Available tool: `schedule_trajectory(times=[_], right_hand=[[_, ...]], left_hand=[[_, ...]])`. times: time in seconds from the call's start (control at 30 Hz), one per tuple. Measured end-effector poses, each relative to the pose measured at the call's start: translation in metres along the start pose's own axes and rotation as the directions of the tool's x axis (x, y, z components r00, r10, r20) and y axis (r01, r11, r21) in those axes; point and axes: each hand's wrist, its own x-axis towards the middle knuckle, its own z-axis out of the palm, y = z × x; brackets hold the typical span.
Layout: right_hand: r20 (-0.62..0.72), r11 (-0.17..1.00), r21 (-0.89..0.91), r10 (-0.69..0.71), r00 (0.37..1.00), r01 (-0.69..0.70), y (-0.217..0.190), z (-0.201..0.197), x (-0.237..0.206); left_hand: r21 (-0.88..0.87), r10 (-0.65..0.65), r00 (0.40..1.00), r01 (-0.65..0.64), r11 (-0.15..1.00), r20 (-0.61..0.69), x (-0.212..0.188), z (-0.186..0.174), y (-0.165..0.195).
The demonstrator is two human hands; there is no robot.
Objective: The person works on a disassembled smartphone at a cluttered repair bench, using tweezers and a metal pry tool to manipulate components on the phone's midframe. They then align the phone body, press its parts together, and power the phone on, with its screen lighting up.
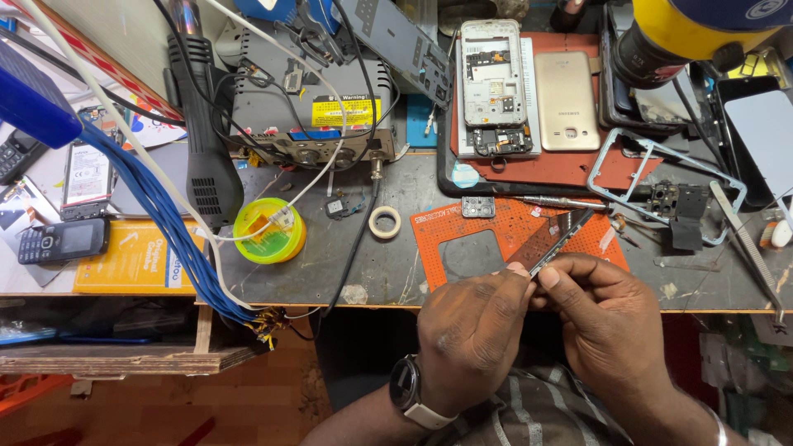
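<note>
Both of my hands meet at the front edge of the workbench over an orange work mat [504, 227]. My left hand [471, 330], with a dark watch on its wrist, and my right hand [607, 318] pinch the near end of a thin dark phone part [560, 241], held edge-on and slanting up to the right. Behind the mat lie an opened phone frame [493, 87] with its circuit board showing and a gold phone back cover [567, 101] on a red mat.
A hot-air gun [206, 149], a grey station box [310, 116], a yellow-green solder pot [268, 231], a tape roll [385, 221], a screwdriver [562, 202], a metal phone bezel [661, 177], tweezers [747, 244], blue wires [169, 223], and old phones [62, 241] at left.
</note>
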Motion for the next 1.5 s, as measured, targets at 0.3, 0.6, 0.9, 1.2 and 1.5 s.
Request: schedule_trajectory(times=[0.3, 0.6, 0.9, 1.2, 1.5], right_hand=[[-0.012, 0.999, 0.040, 0.034, 0.999, -0.034, 0.003, -0.007, 0.003], [-0.033, 0.988, 0.092, 0.131, 0.991, -0.127, 0.003, -0.014, 0.004], [-0.037, 0.981, 0.095, 0.174, 0.984, -0.170, 0.003, -0.016, 0.005], [-0.053, 0.978, 0.107, 0.184, 0.981, -0.178, 0.002, -0.016, 0.004], [-0.049, 0.979, 0.094, 0.186, 0.981, -0.181, 0.000, -0.016, 0.004]], left_hand=[[0.002, 0.000, 1.000, 0.000, 1.000, -0.006, 0.001, 0.002, 0.002], [-0.001, 0.026, 1.000, -0.026, 1.000, -0.014, -0.001, 0.005, -0.001], [-0.009, 0.030, 0.999, -0.031, 0.999, -0.037, -0.003, 0.005, -0.002], [-0.004, 0.042, 0.999, -0.042, 0.999, -0.015, -0.005, 0.004, -0.002], [-0.006, 0.050, 0.999, -0.050, 0.999, -0.020, -0.007, 0.006, -0.002]])
